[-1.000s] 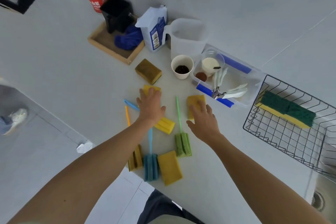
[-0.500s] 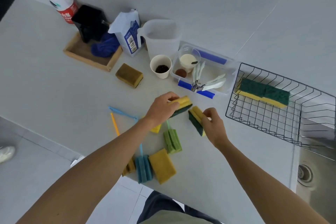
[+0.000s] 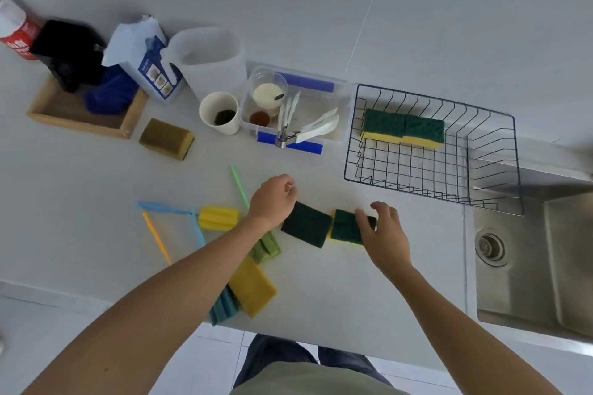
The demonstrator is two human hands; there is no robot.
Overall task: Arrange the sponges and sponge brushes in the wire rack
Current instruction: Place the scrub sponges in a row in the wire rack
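Two green-topped yellow sponges lie side by side on the counter. My left hand (image 3: 272, 200) is curled at the left edge of the left sponge (image 3: 306, 224); its grip is hidden. My right hand (image 3: 382, 231) has its fingers over the right end of the right sponge (image 3: 343, 229). The black wire rack (image 3: 430, 176) stands to the right behind them, with two more green-topped sponges (image 3: 402, 128) along its far side. Left of my hands lie a yellow brush head (image 3: 218, 218), a green sponge brush (image 3: 266, 248), a blue brush head (image 3: 224, 305), a yellow sponge (image 3: 252, 290) and a brown sponge (image 3: 167, 138).
A steel sink (image 3: 529, 250) lies right of the rack. Behind the sponges stand a clear container of utensils (image 3: 333, 125), a paper cup (image 3: 219, 112), a plastic jug (image 3: 208, 58), a paper bag (image 3: 144, 54) and a wooden tray (image 3: 80, 119). The counter's front edge runs just below the brush heads.
Both hands lifted a sponge from the counter, turned it over and carried it right. The two sponges now lie green side up beside each other, nearer the rack.
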